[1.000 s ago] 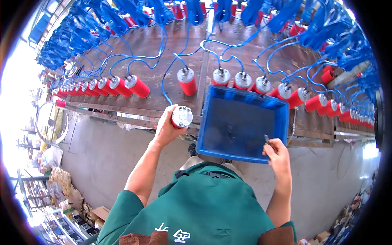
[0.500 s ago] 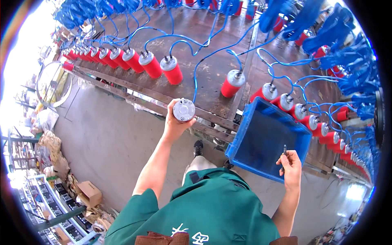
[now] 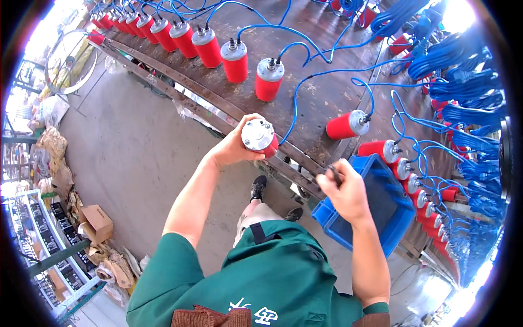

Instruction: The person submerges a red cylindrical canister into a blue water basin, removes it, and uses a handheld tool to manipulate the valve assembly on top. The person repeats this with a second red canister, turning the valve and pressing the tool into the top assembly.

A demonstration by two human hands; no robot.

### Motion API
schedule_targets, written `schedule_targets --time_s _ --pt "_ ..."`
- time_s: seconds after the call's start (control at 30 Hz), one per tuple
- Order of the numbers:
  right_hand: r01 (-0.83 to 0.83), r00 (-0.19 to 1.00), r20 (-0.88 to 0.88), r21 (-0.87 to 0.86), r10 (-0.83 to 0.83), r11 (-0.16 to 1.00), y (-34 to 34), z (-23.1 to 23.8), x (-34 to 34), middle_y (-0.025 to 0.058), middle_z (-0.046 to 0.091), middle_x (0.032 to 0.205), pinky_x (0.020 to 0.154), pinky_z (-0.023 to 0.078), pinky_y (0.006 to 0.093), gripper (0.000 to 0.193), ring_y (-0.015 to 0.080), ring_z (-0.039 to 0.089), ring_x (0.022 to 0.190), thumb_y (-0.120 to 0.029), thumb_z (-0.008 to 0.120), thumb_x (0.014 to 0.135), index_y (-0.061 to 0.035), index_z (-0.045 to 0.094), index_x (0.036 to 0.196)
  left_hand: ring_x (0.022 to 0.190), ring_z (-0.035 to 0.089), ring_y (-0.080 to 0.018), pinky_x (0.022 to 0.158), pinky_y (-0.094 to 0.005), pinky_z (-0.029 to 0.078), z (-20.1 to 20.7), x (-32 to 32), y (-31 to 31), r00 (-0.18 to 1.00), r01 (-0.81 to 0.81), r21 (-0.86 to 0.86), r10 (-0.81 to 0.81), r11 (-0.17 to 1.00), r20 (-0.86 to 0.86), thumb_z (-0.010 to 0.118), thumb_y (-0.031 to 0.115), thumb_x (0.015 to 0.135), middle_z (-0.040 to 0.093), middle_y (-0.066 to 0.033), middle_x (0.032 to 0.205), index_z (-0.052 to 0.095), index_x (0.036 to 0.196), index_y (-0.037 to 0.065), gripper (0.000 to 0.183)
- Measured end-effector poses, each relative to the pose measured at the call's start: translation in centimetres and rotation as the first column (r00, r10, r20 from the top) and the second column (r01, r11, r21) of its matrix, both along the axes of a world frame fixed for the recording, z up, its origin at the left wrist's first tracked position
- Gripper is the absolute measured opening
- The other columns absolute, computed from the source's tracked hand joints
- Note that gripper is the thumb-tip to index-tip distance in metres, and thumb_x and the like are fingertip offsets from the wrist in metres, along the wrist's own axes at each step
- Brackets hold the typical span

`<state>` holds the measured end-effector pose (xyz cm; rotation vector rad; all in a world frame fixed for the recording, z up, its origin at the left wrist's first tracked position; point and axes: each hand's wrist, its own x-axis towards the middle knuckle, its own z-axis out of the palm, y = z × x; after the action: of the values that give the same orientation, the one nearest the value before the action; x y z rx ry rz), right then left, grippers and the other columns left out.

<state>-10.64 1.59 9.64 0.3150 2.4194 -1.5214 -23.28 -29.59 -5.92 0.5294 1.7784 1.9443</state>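
My left hand (image 3: 235, 146) is wrapped round a red cylinder (image 3: 269, 149) with a round silver metal cap (image 3: 257, 134), held in front of the table's near edge. The cap faces up, with small bolt heads and holes on it. A blue cable (image 3: 296, 109) runs down beside the cylinder; whether it joins it is hidden. To the right, my right hand (image 3: 347, 192) is closed on a small dark stick-like part (image 3: 334, 175), blurred and partly covered by the fingers. That hand is apart from the cylinder, above the near left side of a blue plastic bin (image 3: 321, 213).
On the brown table (image 3: 218, 92) several red cylinders (image 3: 269, 82) with silver caps and blue cables stand in a row; others lie at the right beside the bin. Coiled blue cable bundles (image 3: 452, 87) hang along the far right. Cardboard boxes (image 3: 97, 222) sit at lower left.
My right hand has moved left and up with the dark part, from over the bin toward the cylinder. The cylinder in my left hand has shifted slightly right; the view has turned.
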Motion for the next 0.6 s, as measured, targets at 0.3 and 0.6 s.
schedule_targets --time_s 0.3,0.6 --pt "-0.340 0.917 -0.109 0.283 0.383 0.897 -7.9 -4.5 -10.1 0.0203 0.057 0.151 0.116 0.051 0.0476 0.098 0.0419 0.061 0.137 -0.040 0.093 0.082 -0.0143 0.045 0.164 0.136 0.058 -0.0146 0.119 -0.0380 0.048 2.0 -4.3 0.1 0.962 0.268 0.000 -0.268 0.963 0.043 0.100 0.001 0.073 0.063 -0.0040 0.147 0.042 0.158 0.012 0.103" --pt "-0.318 0.925 -0.093 0.337 0.368 0.886 -12.1 -6.1 -11.2 0.0148 0.062 0.129 0.101 0.060 0.0498 0.092 0.0411 0.071 0.119 -0.047 0.093 0.080 -0.0267 0.050 0.159 0.141 0.053 -0.0151 0.121 -0.0386 0.045 1.0 -5.9 -3.2 0.946 0.320 -0.144 -0.306 0.936 0.111 0.102 0.009 0.071 0.059 -0.0054 0.151 0.039 0.162 0.012 0.111"
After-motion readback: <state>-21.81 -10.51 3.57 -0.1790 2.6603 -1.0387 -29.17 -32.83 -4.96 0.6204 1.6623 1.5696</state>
